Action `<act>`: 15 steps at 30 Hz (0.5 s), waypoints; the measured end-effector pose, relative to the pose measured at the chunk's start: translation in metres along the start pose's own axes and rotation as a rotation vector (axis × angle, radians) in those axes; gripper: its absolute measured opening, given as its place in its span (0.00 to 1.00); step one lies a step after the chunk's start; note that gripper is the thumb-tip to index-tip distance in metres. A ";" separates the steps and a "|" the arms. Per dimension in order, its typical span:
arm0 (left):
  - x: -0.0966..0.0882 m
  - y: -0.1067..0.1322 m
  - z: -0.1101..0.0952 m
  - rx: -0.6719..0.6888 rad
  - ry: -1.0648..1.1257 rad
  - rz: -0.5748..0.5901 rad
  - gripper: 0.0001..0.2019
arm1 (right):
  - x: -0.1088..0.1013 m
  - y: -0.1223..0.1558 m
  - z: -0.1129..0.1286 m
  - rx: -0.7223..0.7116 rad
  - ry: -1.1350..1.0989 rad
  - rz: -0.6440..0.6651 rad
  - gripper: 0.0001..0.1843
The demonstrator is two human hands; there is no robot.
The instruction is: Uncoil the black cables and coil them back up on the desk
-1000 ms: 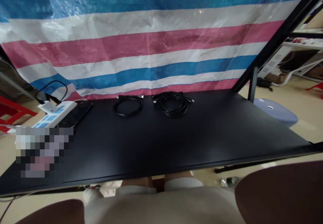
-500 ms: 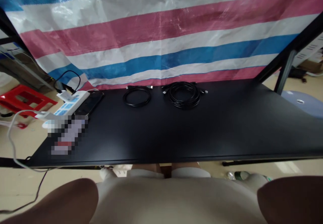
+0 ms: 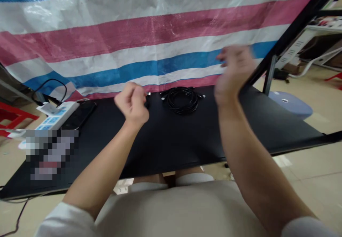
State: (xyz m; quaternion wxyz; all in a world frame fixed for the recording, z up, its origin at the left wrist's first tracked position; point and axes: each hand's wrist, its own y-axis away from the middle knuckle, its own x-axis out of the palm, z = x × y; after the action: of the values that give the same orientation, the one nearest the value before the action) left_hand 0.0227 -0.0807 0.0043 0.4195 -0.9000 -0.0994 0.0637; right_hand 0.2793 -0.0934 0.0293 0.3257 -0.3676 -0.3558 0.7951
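My left hand is closed in a fist above the black table, with nothing showing in it. Behind it lies a smaller black cable, mostly hidden by the hand, with one light plug end showing. To the right, a larger coiled black cable rests on the table near the back edge, its plug ends sticking out at both sides. My right hand is raised in front of the striped sheet, right of the large coil. Motion blurs its fingers, and no object shows in it.
The black table backs onto a striped plastic sheet. At the left lie a white power strip with plugs, a dark phone and a pixelated patch. A black frame post and a bluish stool stand right.
Both forearms and hands have come up into view over the table. The left hand now covers most of the smaller cable. The view has shifted somewhat to the right.
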 end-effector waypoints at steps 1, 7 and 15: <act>0.011 -0.003 0.008 -0.017 0.006 0.008 0.15 | 0.010 0.007 -0.002 0.087 0.058 -0.038 0.18; 0.056 0.015 0.056 -0.336 -0.137 0.017 0.11 | 0.061 0.068 -0.017 0.524 0.390 0.053 0.10; 0.045 0.030 0.071 -0.209 -0.515 0.300 0.12 | 0.061 0.078 -0.041 0.451 0.306 0.096 0.12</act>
State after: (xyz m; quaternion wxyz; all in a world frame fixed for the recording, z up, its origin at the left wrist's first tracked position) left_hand 0.0560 -0.0367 -0.0656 0.2718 -0.8971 -0.0746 0.3402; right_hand 0.2613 -0.0746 -0.0747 0.4113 -0.4181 -0.0989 0.8039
